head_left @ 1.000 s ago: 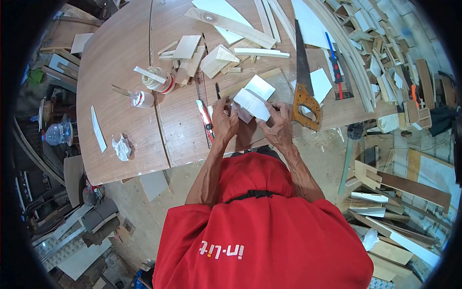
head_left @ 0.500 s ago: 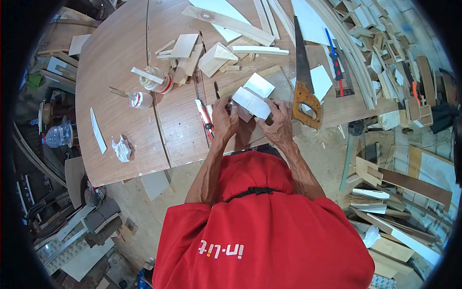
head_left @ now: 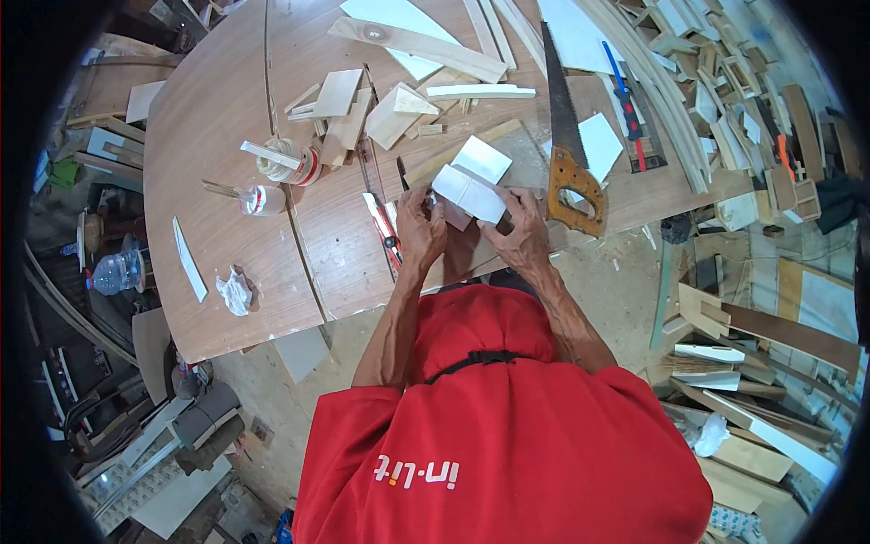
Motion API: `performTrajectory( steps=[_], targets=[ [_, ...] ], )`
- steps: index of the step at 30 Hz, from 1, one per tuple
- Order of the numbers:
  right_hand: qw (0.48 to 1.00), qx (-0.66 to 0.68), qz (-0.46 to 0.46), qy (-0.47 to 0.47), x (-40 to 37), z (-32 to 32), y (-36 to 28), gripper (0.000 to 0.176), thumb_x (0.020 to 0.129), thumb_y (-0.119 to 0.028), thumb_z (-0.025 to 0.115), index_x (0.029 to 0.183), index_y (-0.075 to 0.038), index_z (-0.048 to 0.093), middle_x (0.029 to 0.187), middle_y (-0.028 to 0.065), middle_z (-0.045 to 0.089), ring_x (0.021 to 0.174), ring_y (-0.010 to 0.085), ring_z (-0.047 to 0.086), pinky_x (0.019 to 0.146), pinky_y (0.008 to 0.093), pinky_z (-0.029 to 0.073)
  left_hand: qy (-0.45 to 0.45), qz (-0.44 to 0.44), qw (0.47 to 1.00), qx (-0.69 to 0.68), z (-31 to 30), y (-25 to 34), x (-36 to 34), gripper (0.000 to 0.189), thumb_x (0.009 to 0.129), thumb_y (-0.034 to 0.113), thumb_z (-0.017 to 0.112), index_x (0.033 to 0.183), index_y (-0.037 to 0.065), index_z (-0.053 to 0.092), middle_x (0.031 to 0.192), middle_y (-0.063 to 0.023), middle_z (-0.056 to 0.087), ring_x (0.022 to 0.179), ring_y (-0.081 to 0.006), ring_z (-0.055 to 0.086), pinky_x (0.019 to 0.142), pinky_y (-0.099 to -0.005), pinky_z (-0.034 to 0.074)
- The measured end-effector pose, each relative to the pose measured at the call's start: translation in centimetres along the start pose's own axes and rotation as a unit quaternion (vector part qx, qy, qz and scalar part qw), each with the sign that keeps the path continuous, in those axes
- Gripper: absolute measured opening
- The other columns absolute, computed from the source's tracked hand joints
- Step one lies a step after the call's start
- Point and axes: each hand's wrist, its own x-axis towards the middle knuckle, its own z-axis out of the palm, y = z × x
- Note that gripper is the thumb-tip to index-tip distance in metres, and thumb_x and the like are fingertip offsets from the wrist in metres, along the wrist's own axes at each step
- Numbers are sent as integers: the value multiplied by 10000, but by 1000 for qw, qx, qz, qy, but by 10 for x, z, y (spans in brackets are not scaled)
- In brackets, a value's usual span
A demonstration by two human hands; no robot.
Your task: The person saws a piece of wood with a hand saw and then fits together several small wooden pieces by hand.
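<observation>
Near the table's front edge, a small white piece built of flat panels point(head_left: 467, 194) sits between my two hands. My left hand point(head_left: 422, 224) has its fingers curled on the left end, and my right hand point(head_left: 518, 227) grips the right end with thumb and fingers. A second white panel point(head_left: 483, 160) shows just beyond it, overlapping its far edge in this view. The fingertips under the piece are hidden. A red-and-white utility knife point(head_left: 384, 234) lies left of my left hand. Right of my right hand lies a handsaw point(head_left: 575, 190) with a wooden handle.
Wood offcuts point(head_left: 399, 113) lie across the wooden table point(head_left: 204, 118). A jar with a stick across its mouth point(head_left: 292, 163) and a smaller white container point(head_left: 263, 200) stand at left, near a crumpled white cloth point(head_left: 236, 291). A blue-and-red hacksaw point(head_left: 628, 109) lies at right.
The view has shifted slightly, so the table and the things on it sit a little differently. Both hands keep their hold on the white piece, with hardly any movement.
</observation>
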Motion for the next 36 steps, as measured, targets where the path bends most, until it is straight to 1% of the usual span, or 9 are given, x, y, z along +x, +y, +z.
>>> performTrajectory(
  steps=[7, 10, 12, 13, 14, 17, 21, 29, 36],
  targets=[
    [998, 45, 12, 35, 0, -1, -1, 571, 775, -252, 733, 1266, -27, 546, 1137, 160, 515, 1047, 345, 542, 885, 444, 484, 30, -41, 998, -32, 3, 3, -3, 396, 817, 55, 606, 1210, 4, 595, 1041, -188, 586, 915, -317, 568, 823, -398, 473],
    [985, 130, 76, 87, -1, -6, -6, 576, 795, -293, 733, 1258, -7, 545, 1119, 164, 526, 1003, 330, 568, 824, 418, 506, 37, -8, 999, 13, 3, 8, -8, 417, 820, 73, 627, 1231, 24, 576, 1165, -196, 546, 1037, -338, 533, 889, -418, 456],
    [971, 172, 124, 109, -3, -7, -3, 586, 802, -320, 737, 1251, 7, 548, 1109, 169, 534, 971, 314, 583, 772, 396, 523, 46, 130, 981, 139, 5, 16, -12, 437, 818, 50, 670, 1237, -10, 562, 1248, -202, 515, 1109, -362, 521, 962, -443, 435],
    [984, 86, 107, 116, -3, -6, 3, 577, 806, -330, 733, 1239, 2, 547, 1111, 169, 533, 976, 317, 585, 771, 406, 524, 19, 114, 982, 147, 7, 23, -15, 469, 811, 104, 699, 1259, 46, 572, 1303, -180, 483, 1221, -380, 435, 1027, -468, 379],
    [989, 0, 89, 122, -4, -6, 7, 568, 810, -341, 729, 1228, -2, 547, 1113, 168, 532, 982, 319, 587, 770, 415, 525, 16, 115, 982, 147, 9, 27, -17, 469, 811, 104, 699, 1259, 46, 572, 1303, -180, 483, 1221, -380, 435, 1027, -468, 379],
    [983, -93, 123, 104, -4, -7, 2, 572, 818, -352, 708, 1239, -25, 500, 1131, 139, 500, 1024, 336, 560, 789, 439, 528, -31, 210, 947, 240, 18, 20, -24, 552, 796, 259, 736, 1325, 227, 582, 1432, -111, 406, 1330, -392, 335, 1056, -530, 325],
    [978, -139, 117, 104, -5, -3, 5, 569, 808, -355, 713, 1229, -39, 497, 1121, 124, 483, 1043, 322, 543, 768, 438, 532, -64, 208, 931, 292, 21, 24, -26, 598, 764, 328, 759, 1332, 262, 585, 1509, -51, 338, 1369, -374, 269, 1051, -568, 268],
    [982, -101, 130, 90, -2, 0, 3, 582, 777, -313, 734, 1242, -47, 505, 1154, 133, 475, 1094, 338, 513, 842, 466, 497, -70, 211, 915, 336, 22, 21, -27, 595, 755, 375, 768, 1320, 316, 591, 1509, -32, 336, 1382, -365, 254, 1044, -599, 237],
    [987, -69, 109, 97, -2, -6, 0, 517, 776, -265, 728, 1207, -46, 546, 1169, 127, 476, 1070, 336, 533, 812, 457, 506, -74, 212, 902, 368, 24, 23, -26, 576, 783, 427, 743, 1328, 335, 578, 1496, -60, 337, 1391, -366, 244, 1050, -648, 189]
  ],
)
